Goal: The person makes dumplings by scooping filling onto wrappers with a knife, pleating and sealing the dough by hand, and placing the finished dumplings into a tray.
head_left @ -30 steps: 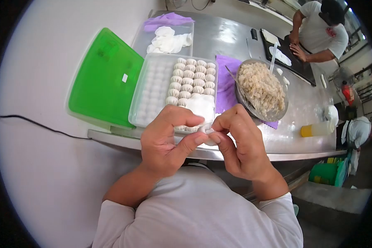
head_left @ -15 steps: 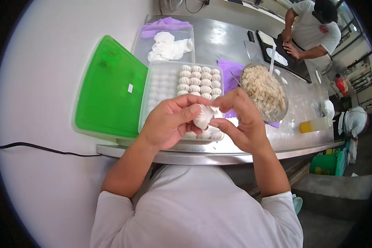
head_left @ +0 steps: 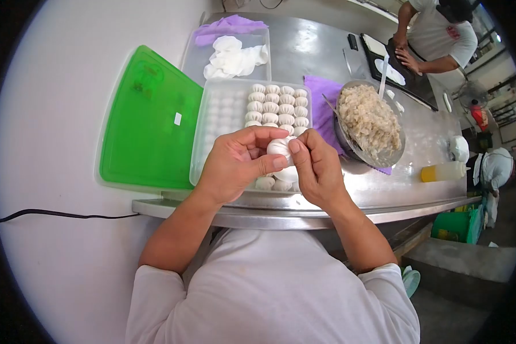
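A white pleated dumpling (head_left: 278, 148) is held between my two hands, above the near part of a clear plastic tray (head_left: 203, 143). My left hand (head_left: 229, 163) is closed around its left side, thumb below and fingers above. On the other side, the thumb and fingers of my right hand (head_left: 320, 166) pinch its edge. Rows of finished pleated dumplings (head_left: 271, 107) fill the tray's right part, and several more show beneath my hands. A bowl of pale, chunky filling (head_left: 370, 120) stands just right of the tray.
A green lid (head_left: 149, 120) leans at the left wall. Behind the tray, another container holds white dough wrappers (head_left: 229, 57) and a purple cloth (head_left: 229, 26). A squeeze bottle (head_left: 444, 171) lies at right. Across the table, a co-worker (head_left: 441, 40) presses on a black board (head_left: 410, 80).
My right hand has come in from being spread apart and now pinches the dumpling. The dumpling looks more gathered and rounder. The view has shifted slightly.
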Demonstrator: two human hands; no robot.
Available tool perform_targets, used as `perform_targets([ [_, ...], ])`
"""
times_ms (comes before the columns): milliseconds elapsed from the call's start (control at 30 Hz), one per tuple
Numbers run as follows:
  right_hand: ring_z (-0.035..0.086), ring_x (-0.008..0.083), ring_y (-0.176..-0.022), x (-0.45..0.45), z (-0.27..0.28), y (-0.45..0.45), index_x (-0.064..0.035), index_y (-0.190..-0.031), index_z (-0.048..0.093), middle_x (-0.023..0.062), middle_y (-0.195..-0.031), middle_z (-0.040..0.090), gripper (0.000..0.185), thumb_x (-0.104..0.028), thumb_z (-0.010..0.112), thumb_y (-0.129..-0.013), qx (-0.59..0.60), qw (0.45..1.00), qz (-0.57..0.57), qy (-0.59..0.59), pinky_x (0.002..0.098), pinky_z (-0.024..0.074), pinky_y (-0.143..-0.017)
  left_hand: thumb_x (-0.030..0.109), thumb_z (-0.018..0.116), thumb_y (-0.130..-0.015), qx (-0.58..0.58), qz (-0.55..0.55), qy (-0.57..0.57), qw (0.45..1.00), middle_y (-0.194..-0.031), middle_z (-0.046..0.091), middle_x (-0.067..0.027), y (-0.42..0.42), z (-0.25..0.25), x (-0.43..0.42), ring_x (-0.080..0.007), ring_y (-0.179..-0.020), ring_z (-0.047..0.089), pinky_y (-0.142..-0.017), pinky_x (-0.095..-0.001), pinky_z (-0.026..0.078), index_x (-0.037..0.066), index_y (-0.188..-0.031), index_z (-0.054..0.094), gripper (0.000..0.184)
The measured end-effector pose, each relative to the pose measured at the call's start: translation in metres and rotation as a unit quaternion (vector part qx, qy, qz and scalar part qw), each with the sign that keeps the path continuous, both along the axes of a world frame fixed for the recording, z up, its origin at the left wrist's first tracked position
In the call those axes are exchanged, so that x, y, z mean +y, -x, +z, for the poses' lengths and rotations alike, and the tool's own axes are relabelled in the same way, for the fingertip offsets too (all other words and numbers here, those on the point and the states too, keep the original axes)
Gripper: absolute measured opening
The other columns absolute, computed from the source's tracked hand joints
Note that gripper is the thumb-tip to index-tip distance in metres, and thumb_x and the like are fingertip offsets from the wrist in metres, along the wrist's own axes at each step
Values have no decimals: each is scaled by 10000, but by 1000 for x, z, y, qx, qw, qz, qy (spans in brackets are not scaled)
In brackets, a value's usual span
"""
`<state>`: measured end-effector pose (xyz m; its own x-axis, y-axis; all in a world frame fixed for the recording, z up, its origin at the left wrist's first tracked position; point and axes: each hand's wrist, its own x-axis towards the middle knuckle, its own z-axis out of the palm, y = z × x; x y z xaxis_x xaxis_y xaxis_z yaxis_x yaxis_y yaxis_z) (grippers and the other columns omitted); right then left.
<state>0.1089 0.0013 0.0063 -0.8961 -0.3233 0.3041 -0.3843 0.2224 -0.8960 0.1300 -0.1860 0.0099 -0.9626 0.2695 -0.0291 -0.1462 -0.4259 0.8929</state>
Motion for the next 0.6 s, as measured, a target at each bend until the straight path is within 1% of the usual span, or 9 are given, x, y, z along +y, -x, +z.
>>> perform_targets([
  [33,453,169,-601,-1,-1,0,-5,-860,519,93,-678,514,218,-140,568,-1024,-10,1000,-1,13,334,385,-548,-74,720,-862,-1,2,1,1000,-1192,663,-105,0,0,1,-158,-1076,636,-945,-308,543,-24,-1282,611,437],
  [100,444,148,-603,-3,1,1,-6,-858,517,83,-667,510,216,-136,564,-1025,-13,1000,-4,9,324,380,-543,-15,754,-870,11,30,-7,999,-1125,688,-83,-1,1,4,-120,-994,648,-899,-265,543,-27,-1224,640,372],
  [267,426,107,-610,-10,-5,9,-7,-863,525,60,-652,508,222,-151,570,-1026,-15,1000,10,26,304,376,-539,-50,738,-855,13,52,12,999,-1134,665,-85,0,1,1,-138,-1024,631,-922,-297,539,-20,-1248,620,411],
  [367,433,95,-627,-16,-6,16,-3,-863,540,53,-658,523,238,-171,582,-1026,-88,994,17,68,291,383,-548,-36,746,-855,13,80,39,996,-1121,666,-78,0,1,-2,-132,-1008,631,-917,-293,540,-20,-1251,619,416],
  [433,446,90,-647,-22,-5,21,0,-854,549,36,-673,539,273,-204,584,-1033,-51,998,15,31,281,392,-564,-29,750,-854,2,96,60,994,-1114,667,-75,0,2,-7,-129,-999,632,-913,-287,541,-21,-1251,619,419],
  [467,466,99,-660,-22,-8,27,-3,-873,579,34,-708,545,302,-259,589,-1033,-91,995,25,31,279,410,-585,-22,753,-855,2,105,66,992,-1104,669,-71,2,5,-10,-126,-992,634,-903,-279,543,-25,-1251,618,419],
  [500,466,99,-660,-25,-8,32,-3,-873,579,34,-708,545,302,-259,589,-1033,-95,995,29,32,279,410,-585,-15,755,-855,3,115,73,991,-1094,671,-67,4,8,-14,-124,-985,636,-893,-271,544,-29,-1250,617,419],
  [567,488,101,-666,-31,-6,43,-8,-916,610,45,-715,530,340,-325,582,-1034,-245,953,76,164,265,426,-605,-9,754,-857,25,145,86,985,-1082,675,-67,8,7,-24,-120,-980,638,-878,-260,547,-32,-1249,615,417],
  [600,568,189,-825,-28,-9,51,-2,-1081,623,126,-860,585,431,-411,673,-955,-220,967,98,80,337,486,-734,-8,755,-854,27,172,143,974,-1079,677,-68,11,1,-33,-118,-971,640,-875,-257,545,-31,-1243,619,413],
])
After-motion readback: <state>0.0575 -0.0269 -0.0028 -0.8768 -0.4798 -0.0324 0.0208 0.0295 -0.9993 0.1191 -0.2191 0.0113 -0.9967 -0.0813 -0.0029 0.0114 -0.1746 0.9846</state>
